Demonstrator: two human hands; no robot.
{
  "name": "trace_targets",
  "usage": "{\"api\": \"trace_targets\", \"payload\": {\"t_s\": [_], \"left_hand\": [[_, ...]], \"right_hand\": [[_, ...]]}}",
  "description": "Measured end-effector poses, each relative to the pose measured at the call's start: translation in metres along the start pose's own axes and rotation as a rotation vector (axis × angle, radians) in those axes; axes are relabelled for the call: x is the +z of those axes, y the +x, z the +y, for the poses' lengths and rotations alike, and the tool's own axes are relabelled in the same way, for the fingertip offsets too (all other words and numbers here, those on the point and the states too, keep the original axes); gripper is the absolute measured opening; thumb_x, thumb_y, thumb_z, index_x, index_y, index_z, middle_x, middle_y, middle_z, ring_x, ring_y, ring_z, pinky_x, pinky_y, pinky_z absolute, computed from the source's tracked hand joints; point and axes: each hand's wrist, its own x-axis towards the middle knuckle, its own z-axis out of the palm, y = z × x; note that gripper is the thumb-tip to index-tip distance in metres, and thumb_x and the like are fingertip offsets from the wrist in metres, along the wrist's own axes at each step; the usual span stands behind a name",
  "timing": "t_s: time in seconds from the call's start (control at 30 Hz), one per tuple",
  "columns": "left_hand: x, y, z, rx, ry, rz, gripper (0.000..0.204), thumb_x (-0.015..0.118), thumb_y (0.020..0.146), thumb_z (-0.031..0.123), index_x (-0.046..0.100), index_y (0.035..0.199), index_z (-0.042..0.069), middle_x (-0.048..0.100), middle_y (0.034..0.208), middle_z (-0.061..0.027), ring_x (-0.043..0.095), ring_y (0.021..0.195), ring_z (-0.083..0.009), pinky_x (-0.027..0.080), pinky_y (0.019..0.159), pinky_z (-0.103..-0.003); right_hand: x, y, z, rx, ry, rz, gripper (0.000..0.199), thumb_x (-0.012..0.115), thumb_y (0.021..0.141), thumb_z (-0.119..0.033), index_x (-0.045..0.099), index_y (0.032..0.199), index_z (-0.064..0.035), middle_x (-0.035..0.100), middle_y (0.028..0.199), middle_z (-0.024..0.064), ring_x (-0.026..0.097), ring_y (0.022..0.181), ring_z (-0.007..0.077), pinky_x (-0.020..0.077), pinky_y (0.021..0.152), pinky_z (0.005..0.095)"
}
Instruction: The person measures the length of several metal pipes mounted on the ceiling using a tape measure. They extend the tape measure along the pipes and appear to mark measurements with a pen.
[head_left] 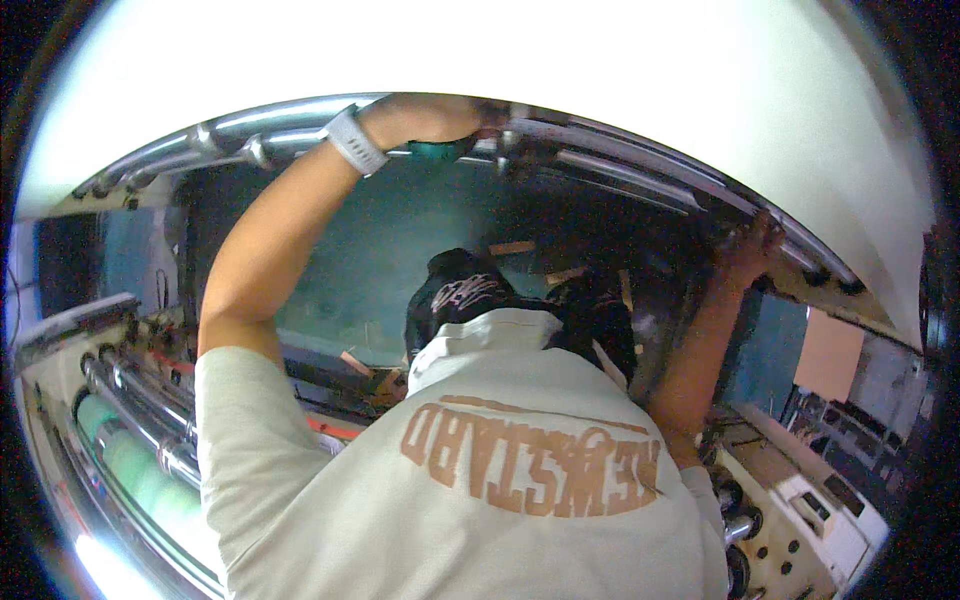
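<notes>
My left hand, with a white watch on its wrist, reaches up to the long metal rollers under a wide white sheet. Its fingers are curled around a small teal object held against the roller. My right hand is raised on the right and grips the curved metal rail at the sheet's lower edge. My pale printed shirt fills the bottom of the view, with dark patterned trousers beyond it.
Several shiny rollers and a pale green roll lie at the lower left. A beige control panel with round knobs stands at the lower right. A teal floor with wooden scraps lies beyond my legs.
</notes>
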Motion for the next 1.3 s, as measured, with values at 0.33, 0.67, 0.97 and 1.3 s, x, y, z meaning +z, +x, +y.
{"api": "trace_targets", "payload": {"t_s": [0.33,0.67,0.97,1.3], "left_hand": [[0.014,0.002,-0.015,0.167,0.019,0.18,0.021,0.045,0.079,0.019,0.061,0.085,0.006,0.059,0.075,-0.013,0.054,0.067,-0.0232,0.043,0.065,-0.035],[0.024,0.007,-0.027,0.234,0.115,0.319,0.021,0.046,0.077,0.019,0.061,0.086,0.007,0.06,0.082,-0.0138,0.056,0.072,-0.0251,0.043,0.069,-0.036],[0.011,0.006,-0.02,0.174,0.02,0.137,0.024,0.048,0.079,0.025,0.06,0.084,0.005,0.058,0.085,-0.0175,0.055,0.077,-0.0297,0.042,0.071,-0.039],[0.01,0.01,-0.024,0.239,0.022,0.086,0.021,0.053,0.079,0.021,0.06,0.093,0.007,0.062,0.087,-0.0101,0.057,0.08,-0.0226,0.045,0.075,-0.035]], "right_hand": [[0.008,-0.006,-0.003,-0.064,0.067,0.04,0.017,0.055,0.08,-0.019,0.047,0.09,-0.008,0.055,0.092,0.0085,0.052,0.077,0.0226,0.0433,0.071,0.0348],[-0.03,0.013,0.018,-0.946,-1.096,-0.103,0.032,0.049,0.082,-0.031,0.044,0.103,-0.0066,0.052,0.103,0.0106,0.048,0.093,0.0255,0.0369,0.081,0.0389],[-0.009,0.002,0.015,-0.386,-0.776,0.059,0.056,0.038,0.081,-0.049,0.046,0.116,-0.0056,0.049,0.113,0.0164,0.044,0.103,0.0341,0.0321,0.092,0.0441],[-0.039,0.025,0.039,-0.662,-0.855,-0.022,0.027,0.059,0.079,-0.018,0.046,0.1,-0.0063,0.054,0.103,0.0079,0.052,0.093,0.0208,0.0441,0.071,0.0336]]}}
